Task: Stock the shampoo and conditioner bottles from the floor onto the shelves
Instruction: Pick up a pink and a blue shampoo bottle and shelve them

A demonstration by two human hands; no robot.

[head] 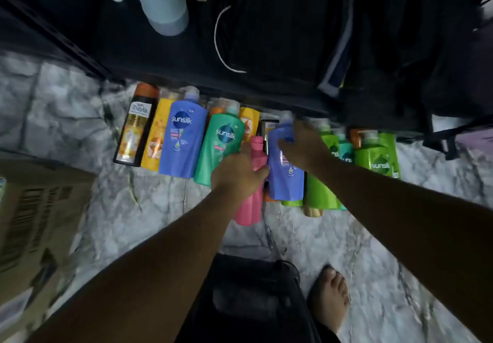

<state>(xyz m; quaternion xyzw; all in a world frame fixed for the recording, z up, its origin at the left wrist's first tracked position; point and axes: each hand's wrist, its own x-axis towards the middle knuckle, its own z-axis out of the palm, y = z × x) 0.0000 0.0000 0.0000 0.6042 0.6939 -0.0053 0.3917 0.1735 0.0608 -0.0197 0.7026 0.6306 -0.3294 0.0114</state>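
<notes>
- The marble floor (346, 249) fills most of my view. A dark shelf unit (165, 57) stands along its far edge and a cardboard box (34, 209) sits at the left.
- A row of bottles (182, 139) lies on the floor against the foot of the shelves, so I judge the stocking has barely begun.
- The blue bottle (286, 179) and the pink bottle (249, 206) lie side by side in the middle of the row, touching. I cannot tell whether either is off the floor.
- The left hand (237, 174) grips the pink bottle round its upper body, with the thumb (262, 170) curled over it.
- The right hand (304, 145) holds the blue bottle near its shoulder, fingers (286, 143) wrapped over it.
- I read this as the pick-up step. The next move calls for lifting both bottles clear of their neighbours and standing them upright on a shelf.
</notes>
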